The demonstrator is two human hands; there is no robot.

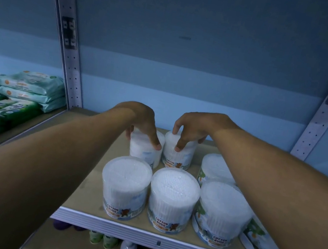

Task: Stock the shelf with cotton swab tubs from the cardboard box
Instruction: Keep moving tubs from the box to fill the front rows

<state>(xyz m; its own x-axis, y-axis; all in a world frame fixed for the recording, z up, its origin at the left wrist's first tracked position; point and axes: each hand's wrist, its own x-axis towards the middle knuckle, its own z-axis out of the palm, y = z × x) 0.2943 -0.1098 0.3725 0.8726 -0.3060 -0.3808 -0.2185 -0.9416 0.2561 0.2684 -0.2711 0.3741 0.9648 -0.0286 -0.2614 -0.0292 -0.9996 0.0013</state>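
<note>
Both hands clamped from above, left hand (145, 124) on the left back tub (143, 150), right hand (193, 127) on its neighbour (179, 155), setting them down behind the front row on the shelf (161, 236); next, I reckon, let go and draw back without knocking the front tubs

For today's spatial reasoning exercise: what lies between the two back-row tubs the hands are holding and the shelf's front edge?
In the head view, between the held tubs and the shelf's front edge stand two more cotton bud tubs, side by side.
</note>
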